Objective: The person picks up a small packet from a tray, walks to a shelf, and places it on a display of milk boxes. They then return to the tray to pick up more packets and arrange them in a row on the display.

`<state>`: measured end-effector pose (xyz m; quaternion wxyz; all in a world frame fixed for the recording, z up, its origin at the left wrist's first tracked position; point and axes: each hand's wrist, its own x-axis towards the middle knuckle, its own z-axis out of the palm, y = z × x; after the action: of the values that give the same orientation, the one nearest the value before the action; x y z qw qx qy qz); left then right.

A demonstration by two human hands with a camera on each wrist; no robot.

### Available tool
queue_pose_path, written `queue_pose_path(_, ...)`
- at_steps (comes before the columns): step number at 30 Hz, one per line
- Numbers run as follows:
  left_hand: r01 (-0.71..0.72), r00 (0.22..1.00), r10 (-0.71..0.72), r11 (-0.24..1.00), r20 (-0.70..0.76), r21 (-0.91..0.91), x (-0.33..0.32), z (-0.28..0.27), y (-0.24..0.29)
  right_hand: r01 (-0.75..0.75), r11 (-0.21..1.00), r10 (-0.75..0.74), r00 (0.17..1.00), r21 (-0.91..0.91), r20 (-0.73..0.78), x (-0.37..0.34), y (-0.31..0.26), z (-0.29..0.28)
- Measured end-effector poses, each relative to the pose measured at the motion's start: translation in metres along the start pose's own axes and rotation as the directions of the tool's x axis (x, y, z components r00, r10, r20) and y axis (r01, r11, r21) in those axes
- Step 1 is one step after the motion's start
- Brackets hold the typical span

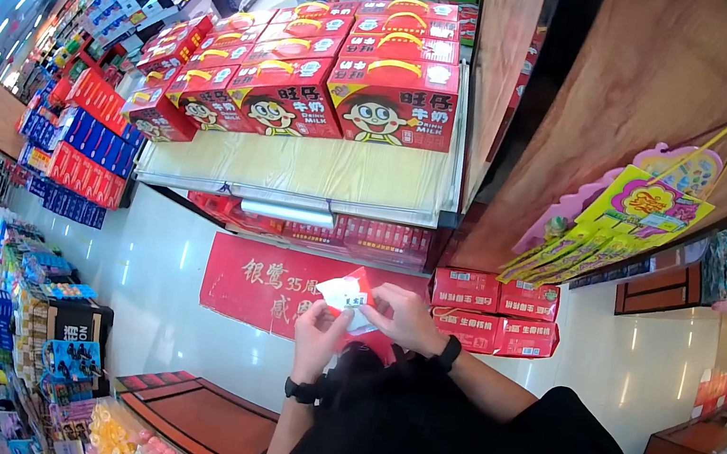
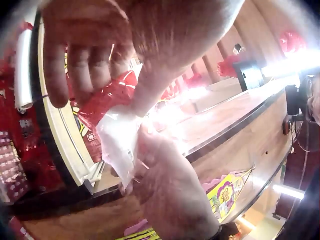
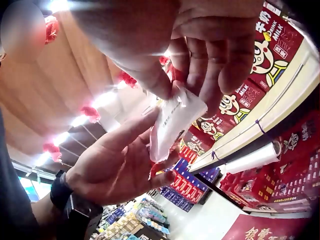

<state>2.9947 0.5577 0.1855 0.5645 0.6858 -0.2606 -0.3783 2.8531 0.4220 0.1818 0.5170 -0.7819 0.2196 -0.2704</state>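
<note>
Left hand, right hand: fingers of both pinch small red-and-white packet, held up over shiny floor. Past hands, big red sheet on floor. Farther, red milk boxes on shelf.

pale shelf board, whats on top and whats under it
On the pale shelf board sit red milk boxes. Below its front edge show a white roll and red packs; whatever lies deeper is hidden by the board.
</note>
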Motion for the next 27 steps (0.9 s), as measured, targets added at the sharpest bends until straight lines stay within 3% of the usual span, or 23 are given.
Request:
queue_pose_path(2, 0.024, 0.999, -0.025, 0.999, 0.027, 0.035, 0.017, -0.002, 0.004, -0.086, 0.996, 0.085, 0.996, 0.003, 0.017, 0.009, 0.004, -0.002)
queue_pose_path(5, 0.038, 0.994, -0.038, 0.999, 0.101, 0.001, 0.045, -0.007, 0.003, -0.035, 0.998, 0.032, 0.997, -0.044, -0.075, 0.025, 0.013, 0.001)
queue_pose_path(12, -0.001, 0.975, 0.044, 0.981, 0.216, -0.194, 0.124, -0.037, -0.001, -0.144, 0.982, 0.115, 0.969, -0.121, -0.221, 0.078, 0.016, 0.027)
queue_pose_path(17, -0.006, 0.960, 0.059, 0.982, 0.275, -0.191, 0.176, -0.081, -0.001, -0.147, 0.977, 0.095, 0.947, -0.153, -0.307, 0.125, 0.010, 0.063)
queue_pose_path(21, 0.033, 0.950, 0.036, 0.977, 0.311, -0.212, 0.205, -0.101, -0.003, -0.343, 0.936, 0.312, 0.911, -0.076, -0.269, 0.151, 0.001, 0.078)
queue_pose_path(27, 0.027, 0.941, 0.039, 0.982, 0.337, -0.189, 0.234, -0.107, -0.017, -0.410, 0.903, 0.349, 0.875, -0.131, -0.335, 0.171, 0.006, 0.088)
